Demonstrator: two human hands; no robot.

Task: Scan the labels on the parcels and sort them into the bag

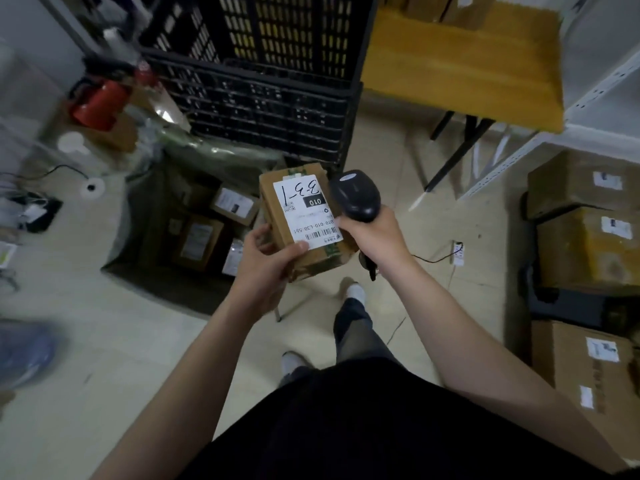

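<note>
- Crates (259,91): two black slatted ones, stacked behind the work spot. I take them as no part of the job.
- Bag (138,216): one, dark green, mouth open on the floor ahead and to my left. I count at least three labelled parcels (199,240) lying in it. By my reckoning the sorting is under way but not near done.
- Boxes (588,247): three labelled cartons stacked at the right by the white shelf (588,109). I judge these are not yet scanned or dropped.
- Parcel in hand (313,263): one brown carton, held above the floor just right of the bag's mouth, label side up.
- Scanner (356,195): one, black, its head just beside the label's right edge, with a cable trailing below.
- Right hand (375,237): fingers wrapped round the scanner's grip.
- Left hand (266,265): thumb pressed on the carton's top face, fingers curled round its left side.
- Label (304,209): one white sheet with "3-3-1" handwritten and a barcode near the thumb. Whether it has been read, I cannot tell.
</note>
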